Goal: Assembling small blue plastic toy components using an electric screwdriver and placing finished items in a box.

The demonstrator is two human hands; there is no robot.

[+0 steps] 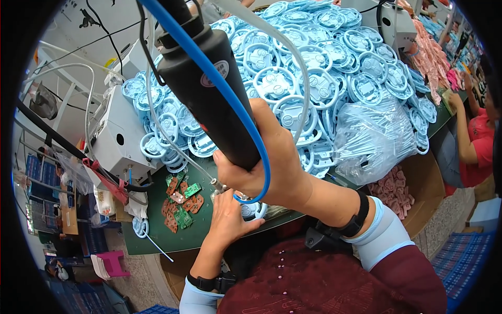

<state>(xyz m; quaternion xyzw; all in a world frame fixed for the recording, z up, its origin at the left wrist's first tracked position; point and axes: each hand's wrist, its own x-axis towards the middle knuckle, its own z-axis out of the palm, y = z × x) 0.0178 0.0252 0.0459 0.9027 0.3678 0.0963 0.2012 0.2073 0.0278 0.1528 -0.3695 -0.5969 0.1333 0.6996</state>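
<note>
My right hand is wrapped round a thick black powered screwdriver, which is tilted with its lower end toward the table. A blue air hose runs down along the tool and loops past my wrist. Just below, my left hand is closed at the near edge of a light blue plastic part, its thumb stretched to the right. A metal fitting on a clear tube touches or lies close to my left fingers. The tool's tip and most of the part are hidden by my hands.
A large heap of light blue ring-shaped parts covers the green table. Small green and brown circuit boards lie left of my hands. A clear bag sits right, above a carton of pink pieces. White machine boxes stand left; another person works far right.
</note>
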